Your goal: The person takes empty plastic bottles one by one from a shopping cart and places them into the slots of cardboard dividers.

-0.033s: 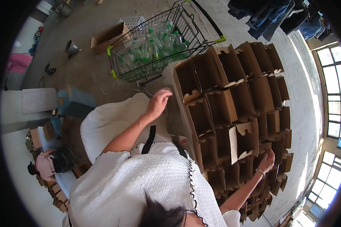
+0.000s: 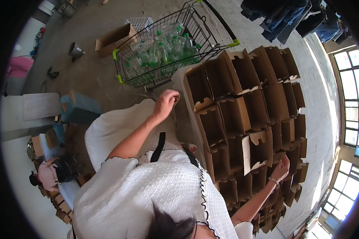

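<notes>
Several rows of open-topped brown cardboard boxes (image 2: 212,121) stand close together at my right side. My left hand (image 2: 165,105) is raised just left of the nearest row, apart from it. Its fingers are curled inward, and what they hold, if anything, cannot be made out. Farther right, my right hand (image 2: 281,169) reaches over the boxes with its fingers drawn together near the cardboard edges. Whether it grips an edge is too small to tell. A bracelet circles that wrist.
Ahead stands a black wire shopping cart (image 2: 123,71) with green corners, holding clear green-capped bottles (image 2: 163,51). Beyond it are an open cardboard box (image 2: 107,42) and a white wire basket (image 2: 141,23). Clothes (image 2: 283,20) hang far right. Another person (image 2: 48,175) works at far left.
My left hand has shifted slightly left and its fingers have curled in more. My right hand stays almost in place. The boxes and cart appear nearly unchanged.
</notes>
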A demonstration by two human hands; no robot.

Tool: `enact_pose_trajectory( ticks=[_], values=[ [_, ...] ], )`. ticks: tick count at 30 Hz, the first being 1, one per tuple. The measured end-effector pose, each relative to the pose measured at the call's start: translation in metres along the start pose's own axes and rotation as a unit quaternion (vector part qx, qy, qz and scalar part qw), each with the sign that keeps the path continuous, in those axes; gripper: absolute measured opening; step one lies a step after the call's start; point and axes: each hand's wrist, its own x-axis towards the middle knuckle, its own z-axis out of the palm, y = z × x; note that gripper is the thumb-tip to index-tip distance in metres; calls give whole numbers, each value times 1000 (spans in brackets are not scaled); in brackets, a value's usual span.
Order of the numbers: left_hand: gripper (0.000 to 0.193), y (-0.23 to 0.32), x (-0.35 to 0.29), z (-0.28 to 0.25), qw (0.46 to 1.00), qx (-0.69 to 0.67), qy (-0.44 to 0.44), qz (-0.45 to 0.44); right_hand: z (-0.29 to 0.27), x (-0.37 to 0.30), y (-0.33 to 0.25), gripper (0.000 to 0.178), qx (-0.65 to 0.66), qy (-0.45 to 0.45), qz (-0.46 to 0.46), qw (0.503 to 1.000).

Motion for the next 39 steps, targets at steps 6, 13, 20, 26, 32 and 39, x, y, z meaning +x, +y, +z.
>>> enact_pose_trajectory(
  ticks=[6,13,20,26,32,39],
  values=[
    [52,-197,183,-14,955,25,73,-286,142,-27,-252,23,125,-108,-126,978],
    [83,-277,300,-17,937,134,-84,-311,230,-52,-435,21,138,-249,-139,948],
    [93,-278,325,16,869,233,-185,-395,258,-54,-469,17,95,-296,-140,940],
    [70,-258,278,21,976,89,-31,-194,267,-63,-462,15,124,-337,-186,915],
    [43,-119,290,-57,978,-141,-3,-152,268,-65,-444,23,207,-296,-226,905],
    [38,90,242,-86,917,-323,-182,-149,232,-57,-462,82,188,-196,-266,925]
  ],
)
